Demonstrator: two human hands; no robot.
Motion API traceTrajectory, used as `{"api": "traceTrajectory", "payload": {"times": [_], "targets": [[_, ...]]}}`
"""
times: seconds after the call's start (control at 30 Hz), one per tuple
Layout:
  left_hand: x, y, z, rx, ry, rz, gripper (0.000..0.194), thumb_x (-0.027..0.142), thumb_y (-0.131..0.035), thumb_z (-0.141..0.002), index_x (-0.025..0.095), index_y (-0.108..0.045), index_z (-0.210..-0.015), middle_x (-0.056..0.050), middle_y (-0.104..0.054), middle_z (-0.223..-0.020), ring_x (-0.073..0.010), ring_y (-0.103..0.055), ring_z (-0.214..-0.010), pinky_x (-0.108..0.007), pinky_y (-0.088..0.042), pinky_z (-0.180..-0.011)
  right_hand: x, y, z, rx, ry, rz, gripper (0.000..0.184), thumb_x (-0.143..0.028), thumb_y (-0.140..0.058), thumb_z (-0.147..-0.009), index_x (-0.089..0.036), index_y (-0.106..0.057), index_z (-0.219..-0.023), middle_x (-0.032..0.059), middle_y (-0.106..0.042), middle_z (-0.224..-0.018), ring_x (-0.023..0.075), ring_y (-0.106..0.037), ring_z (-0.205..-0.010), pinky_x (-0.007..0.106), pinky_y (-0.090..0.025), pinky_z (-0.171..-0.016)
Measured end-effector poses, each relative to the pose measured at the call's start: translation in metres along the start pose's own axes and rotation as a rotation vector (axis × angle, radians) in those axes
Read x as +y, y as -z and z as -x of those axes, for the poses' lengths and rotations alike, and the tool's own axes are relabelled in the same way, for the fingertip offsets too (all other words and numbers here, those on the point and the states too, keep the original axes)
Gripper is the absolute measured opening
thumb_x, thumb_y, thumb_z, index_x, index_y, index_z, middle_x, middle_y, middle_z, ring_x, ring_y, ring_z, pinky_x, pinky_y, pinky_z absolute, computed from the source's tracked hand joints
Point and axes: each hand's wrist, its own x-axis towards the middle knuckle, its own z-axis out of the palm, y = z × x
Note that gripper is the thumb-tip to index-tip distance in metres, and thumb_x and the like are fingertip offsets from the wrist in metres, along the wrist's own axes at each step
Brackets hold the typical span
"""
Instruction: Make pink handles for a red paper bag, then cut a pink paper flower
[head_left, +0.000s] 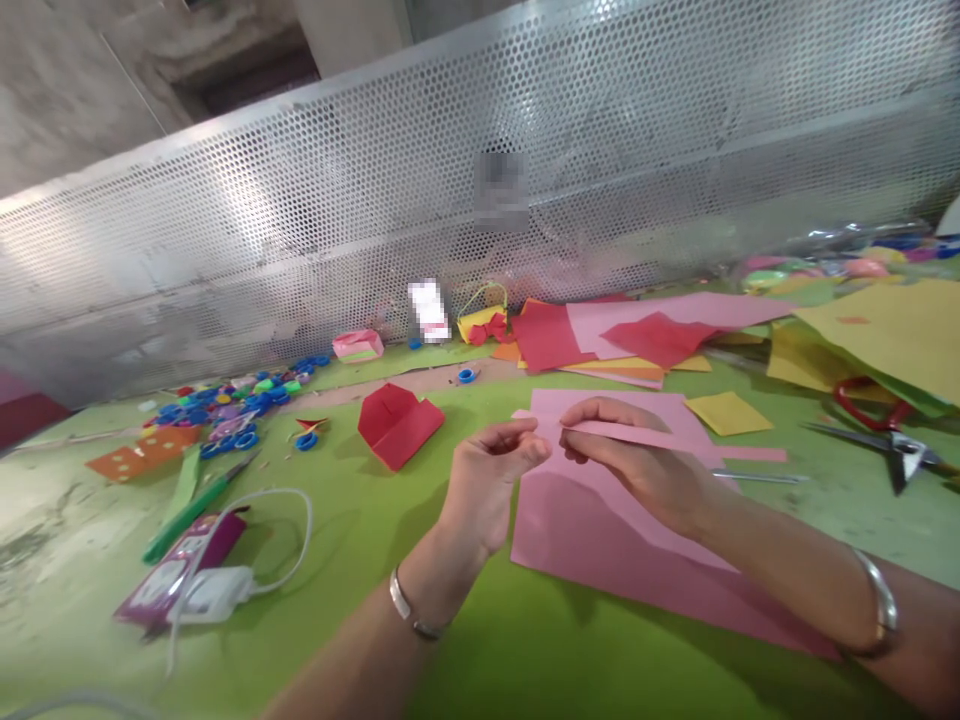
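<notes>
Pink paper strip (619,431) is pinched by the right hand (637,462), the nearer one, long axis run left-right along it, tail past its right side; left hand (491,475) is held near the other end, grip unclear.

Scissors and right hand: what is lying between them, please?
In the head view: part of the pink sheet, the end of a pink strip, a slim silver rod and a yellow paper square.
</notes>
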Motion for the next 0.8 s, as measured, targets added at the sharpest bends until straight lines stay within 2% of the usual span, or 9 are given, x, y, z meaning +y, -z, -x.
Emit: {"api": "traceTrajectory", "payload": {"times": [0.1,0.2,0.3,0.4,0.5,0.57,0.67,0.73,0.8], "targets": [[-0.003,0.005,-0.004,0.020,0.025,-0.047,0.029,0.032,-0.087,-0.049,0.013,-0.070,-0.062,0.002,-0.058,-0.057,-0.0081,-0.049,-0.057,-0.022,-0.040,-0.058,0.002,-0.001,0.001,0.023,0.021,-0.013,0.014,-0.031,-0.065,-0.076,-0.019,-0.063,-0.082,0.0021,-0.064,-0.078,0.0167,-0.060,-0.074,0.031,-0.048,-0.070],[-0.006,0.006,-0.004,0.074,0.066,-0.063,0.034,0.042,-0.080,-0.060,0.011,-0.066,-0.058,0.000,-0.057,-0.057,-0.0070,-0.044,-0.052,-0.021,-0.034,-0.048,0.008,-0.002,0.002,0.032,0.131,-0.031,0.017,-0.030,-0.068,-0.076,-0.020,-0.062,-0.088,0.0030,-0.066,-0.081,0.0177,-0.064,-0.076,0.032,-0.053,-0.072],[-0.006,0.003,-0.002,-0.016,0.117,-0.028,0.026,0.036,-0.075,-0.069,0.010,-0.069,-0.070,-0.004,-0.063,-0.066,-0.0103,-0.052,-0.060,-0.023,-0.042,-0.058,0.013,-0.002,0.004,-0.068,0.268,0.098,0.015,-0.024,-0.064,-0.079,-0.022,-0.064,-0.093,0.0031,-0.068,-0.087,0.0181,-0.065,-0.080,0.031,-0.054,-0.072],[-0.001,-0.001,-0.001,-0.083,0.171,0.017,0.016,0.026,-0.063,-0.080,0.012,-0.069,-0.075,-0.004,-0.066,-0.072,-0.0126,-0.058,-0.065,-0.026,-0.047,-0.069,0.012,-0.007,0.006,-0.212,0.323,0.192,0.018,-0.017,-0.059,-0.080,-0.021,-0.068,-0.096,0.0043,-0.071,-0.093,0.0182,-0.067,-0.083,0.031,-0.055,-0.074],[0.007,0.000,-0.004,-0.016,0.241,-0.001,0.018,0.020,-0.056,-0.084,0.015,-0.065,-0.070,-0.002,-0.066,-0.069,-0.0125,-0.059,-0.061,-0.025,-0.049,-0.063,-0.004,-0.011,0.006,-0.335,0.359,0.339,0.032,-0.010,-0.055,-0.079,-0.021,-0.068,-0.106,0.0043,-0.073,-0.095,0.0166,-0.068,-0.082,0.030,-0.055,-0.076],[0.012,0.000,-0.007,0.053,0.253,-0.017,0.014,0.016,-0.058,-0.083,0.014,-0.065,-0.071,-0.001,-0.064,-0.063,-0.0108,-0.059,-0.058,-0.022,-0.049,-0.062,-0.024,-0.005,0.004,-0.314,0.374,0.405,0.044,-0.008,-0.052,-0.079,-0.020,-0.061,-0.120,0.0022,-0.074,-0.087,0.0137,-0.067,-0.075,0.027,-0.055,-0.072],[0.016,-0.002,-0.008,0.018,0.348,-0.105,0.011,0.012,-0.058,-0.084,0.011,-0.068,-0.081,0.000,-0.061,-0.056,-0.0086,-0.056,-0.050,-0.017,-0.047,-0.052,-0.061,0.028,0.011,-0.167,0.380,0.501,0.037,-0.013,-0.052,-0.081,-0.015,-0.063,-0.116,0.0023,-0.073,-0.079,0.0117,-0.067,-0.068,0.023,-0.053,-0.064],[0.018,-0.004,-0.004,-0.028,0.396,-0.160,0.014,0.009,-0.054,-0.086,0.009,-0.068,-0.084,-0.001,-0.061,-0.056,-0.0072,-0.054,-0.046,-0.016,-0.045,-0.048,-0.080,0.066,0.026,-0.075,0.353,0.674,0.026,-0.019,-0.054,-0.082,-0.017,-0.069,-0.104,0.0026,-0.074,-0.081,0.0125,-0.068,-0.071,0.023,-0.053,-0.067],[0.017,-0.006,0.001,-0.081,0.422,-0.195,0.016,0.006,-0.053,-0.086,0.008,-0.069,-0.085,-0.002,-0.063,-0.058,-0.0061,-0.053,-0.045,-0.015,-0.046,-0.047,-0.083,0.111,0.045,0.128,0.271,0.993,0.024,-0.024,-0.054,-0.085,-0.020,-0.070,-0.102,0.0042,-0.074,-0.093,0.0157,-0.068,-0.081,0.026,-0.053,-0.074]]}}
